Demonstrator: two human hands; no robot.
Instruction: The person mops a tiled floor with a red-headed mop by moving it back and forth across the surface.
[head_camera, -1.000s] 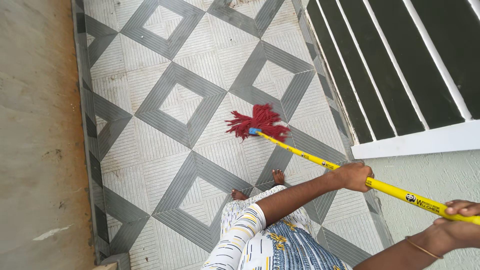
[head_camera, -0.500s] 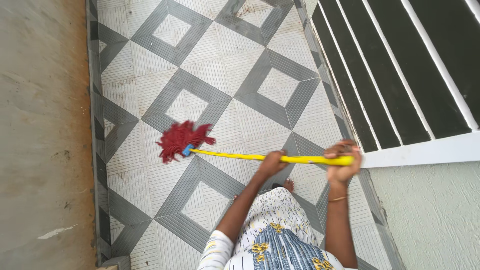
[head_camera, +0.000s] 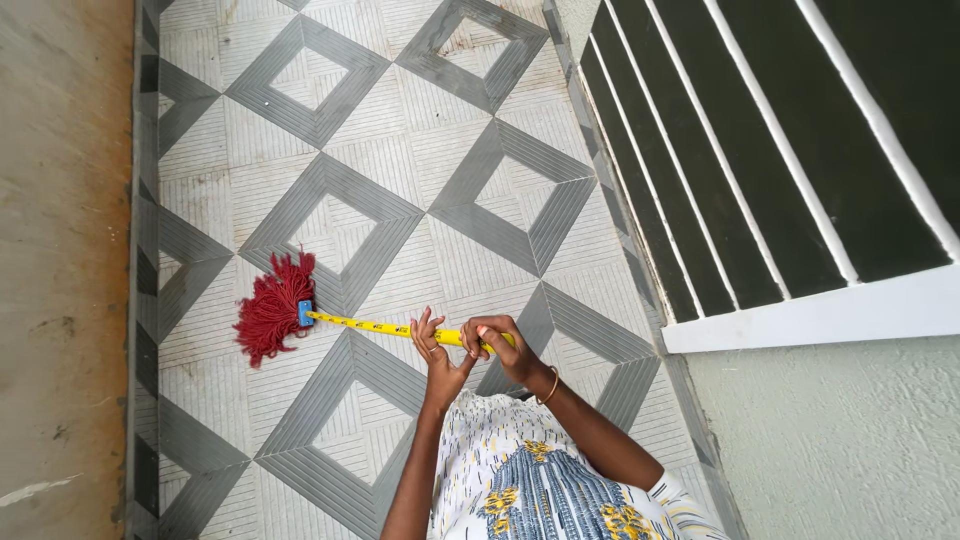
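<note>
the mop (head_camera: 330, 320) lies low across the patterned floor in front of me, its red string head (head_camera: 272, 320) spread on a grey and white tile near the left edge of the tiling, a small blue collar joining it to the yellow handle (head_camera: 370, 326). the handle runs from that collar to the right, straight into my hands. my left hand (head_camera: 433, 350) sits on the handle nearer the mop head, fingers partly lifted and fanned out, the palm and thumb cupping the stick loosely. my right hand (head_camera: 497, 345) is just beside it, touching or nearly so, curled tight around the end of the handle, with a thin bangle (head_camera: 551, 385) on that wrist. below my arms is my dress (head_camera: 540, 480), white with blue stripes and yellow marks. the tiles (head_camera: 470, 190) carry grey diamond shapes. to the left runs a bare concrete strip (head_camera: 60, 270), and to the right a dark gate with white bars (head_camera: 790, 140) above a rough pale green wall (head_camera: 840, 440).
</note>
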